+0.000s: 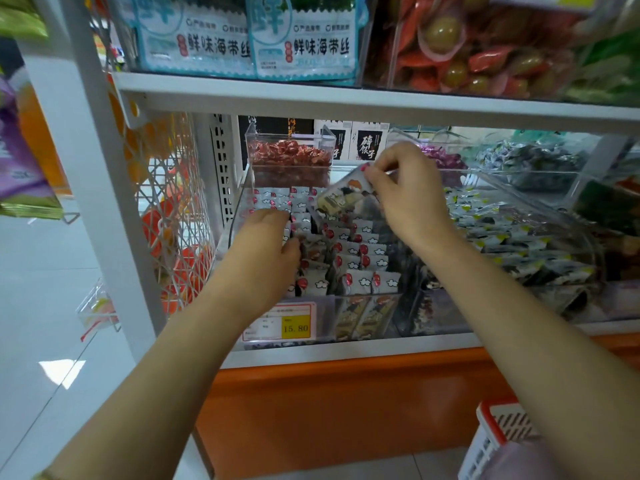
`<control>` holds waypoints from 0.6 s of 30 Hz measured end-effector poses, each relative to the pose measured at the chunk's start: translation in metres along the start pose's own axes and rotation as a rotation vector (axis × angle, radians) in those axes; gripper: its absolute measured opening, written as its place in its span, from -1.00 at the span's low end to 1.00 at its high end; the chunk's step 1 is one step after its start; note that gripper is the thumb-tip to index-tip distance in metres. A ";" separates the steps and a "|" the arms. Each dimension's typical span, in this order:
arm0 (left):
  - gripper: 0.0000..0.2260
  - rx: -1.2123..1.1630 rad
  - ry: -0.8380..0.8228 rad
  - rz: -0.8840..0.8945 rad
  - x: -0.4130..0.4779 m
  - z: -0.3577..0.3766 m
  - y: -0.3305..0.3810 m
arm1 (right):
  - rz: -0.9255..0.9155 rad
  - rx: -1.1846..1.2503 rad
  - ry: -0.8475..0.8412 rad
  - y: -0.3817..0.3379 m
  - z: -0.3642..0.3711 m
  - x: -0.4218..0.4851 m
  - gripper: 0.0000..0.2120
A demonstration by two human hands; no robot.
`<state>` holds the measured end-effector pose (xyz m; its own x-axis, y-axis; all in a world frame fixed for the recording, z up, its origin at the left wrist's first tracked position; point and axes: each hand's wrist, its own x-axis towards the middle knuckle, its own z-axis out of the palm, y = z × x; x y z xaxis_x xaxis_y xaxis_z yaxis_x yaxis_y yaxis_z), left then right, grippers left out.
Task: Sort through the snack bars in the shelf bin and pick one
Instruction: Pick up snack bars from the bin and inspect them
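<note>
Right now your right hand (412,199) pinches one small white-and-black snack bar packet (343,195) between thumb and fingertips, holding it tilted above the clear plastic shelf bin (232,216). Your left hand (263,247) reaches down among the rows of white wrapped bars (349,258) at the bin's left side. Its fingertips are hidden, so you cannot tell whether it grips any. A yellow price label (295,326) sits on the bin's front.

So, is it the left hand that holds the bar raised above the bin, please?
No, the right hand pinches the raised bar, while the left hand is down among the bars in the bin.
</note>
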<state>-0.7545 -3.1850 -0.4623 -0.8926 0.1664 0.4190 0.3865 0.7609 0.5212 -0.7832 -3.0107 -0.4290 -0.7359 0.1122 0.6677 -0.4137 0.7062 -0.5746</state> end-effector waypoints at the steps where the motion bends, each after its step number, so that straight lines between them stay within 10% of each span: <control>1: -0.67 -0.043 0.005 -0.016 -0.002 0.000 0.002 | 0.034 0.030 0.011 0.001 -0.006 -0.009 -0.88; 18: -0.83 -0.969 0.007 -0.428 -0.008 0.005 0.011 | 0.647 1.051 -0.108 0.013 -0.025 -0.065 -0.93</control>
<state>-0.7438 -3.1745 -0.4635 -0.9980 -0.0035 0.0629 0.0630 -0.0706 0.9955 -0.7274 -2.9912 -0.4675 -0.9847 0.1380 0.1061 -0.1503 -0.3667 -0.9181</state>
